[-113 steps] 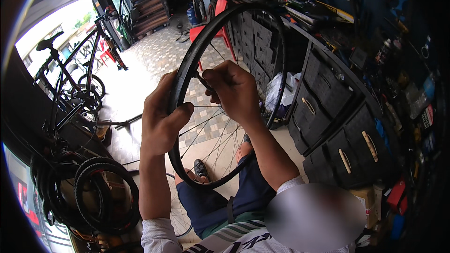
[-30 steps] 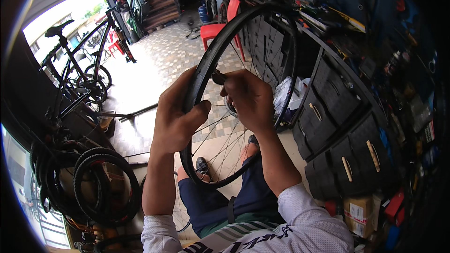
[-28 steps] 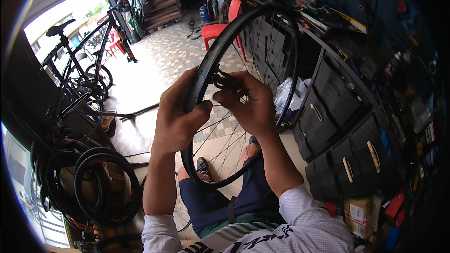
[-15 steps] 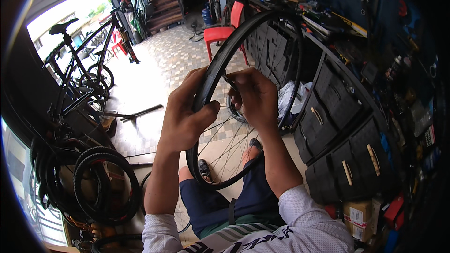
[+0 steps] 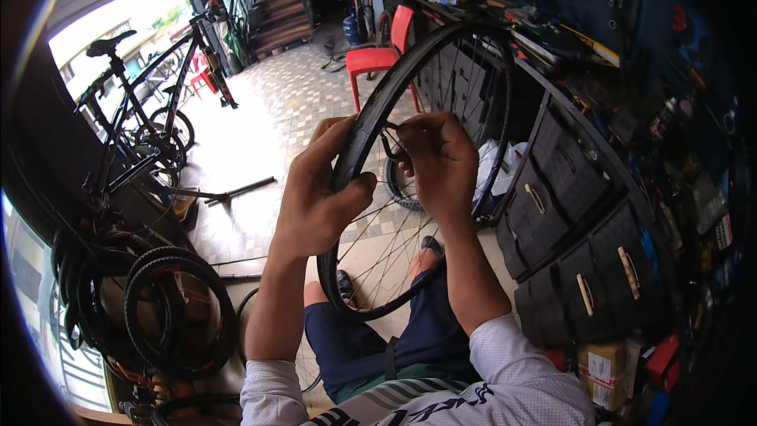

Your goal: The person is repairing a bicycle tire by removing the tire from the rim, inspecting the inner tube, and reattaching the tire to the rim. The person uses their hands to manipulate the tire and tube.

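Note:
A black bicycle wheel [image 5: 380, 95] with thin spokes stands tilted in front of me, its lower part close to my legs. My left hand [image 5: 327, 189] is closed around its left side, thumb on the inner side. At the inner edge of the rim, my right hand [image 5: 438, 158] pinches a thin, dark, curved piece [image 5: 387, 140]. One end of that piece reaches the rim; its exact kind is too small to make out, and the fingers hide the rest.
On the right stand dark drawers [image 5: 552, 166] under a cluttered workbench, with tools on the wall. A red chair [image 5: 372, 61] is ahead. Bicycle tires [image 5: 177, 308] are piled at lower left, below a parked bicycle [image 5: 146, 79]. A cardboard box [image 5: 603, 375] sits at lower right.
My right hand has drawn slightly back from the rim, and more of the thin dark piece shows between fingers and rim. The left hand keeps its grip on the wheel.

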Motion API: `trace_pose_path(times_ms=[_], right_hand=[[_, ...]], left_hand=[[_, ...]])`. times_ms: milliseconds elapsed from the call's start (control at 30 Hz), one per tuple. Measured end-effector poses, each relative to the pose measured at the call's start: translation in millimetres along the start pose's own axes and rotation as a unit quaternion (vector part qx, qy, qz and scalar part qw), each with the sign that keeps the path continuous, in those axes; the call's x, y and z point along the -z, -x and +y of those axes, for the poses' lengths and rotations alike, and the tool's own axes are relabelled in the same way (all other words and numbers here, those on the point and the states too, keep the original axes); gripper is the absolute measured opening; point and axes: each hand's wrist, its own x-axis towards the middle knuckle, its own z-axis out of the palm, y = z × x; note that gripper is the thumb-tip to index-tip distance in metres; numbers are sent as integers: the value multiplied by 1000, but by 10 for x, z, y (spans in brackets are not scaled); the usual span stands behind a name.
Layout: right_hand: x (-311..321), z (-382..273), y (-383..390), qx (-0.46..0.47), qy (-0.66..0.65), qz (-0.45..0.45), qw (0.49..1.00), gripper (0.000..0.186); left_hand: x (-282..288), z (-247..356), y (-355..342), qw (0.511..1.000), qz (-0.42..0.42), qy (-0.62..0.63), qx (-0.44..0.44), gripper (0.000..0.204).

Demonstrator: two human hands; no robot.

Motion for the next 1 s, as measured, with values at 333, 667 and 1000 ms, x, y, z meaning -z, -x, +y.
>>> trace_pose_path(times_ms=[333,667,1000], right_hand=[[-28,-146,99,94,132,-24,986,35],[35,-82,-47,-84,-42,-3,996,22],[141,-131,93,69,140,-93,983,51]], left_hand=[[-67,6,11,997,9,72,-10,62],[-128,107,7,1000,5,4,-8,58],[-121,78,5,998,19,64,-18,57]])
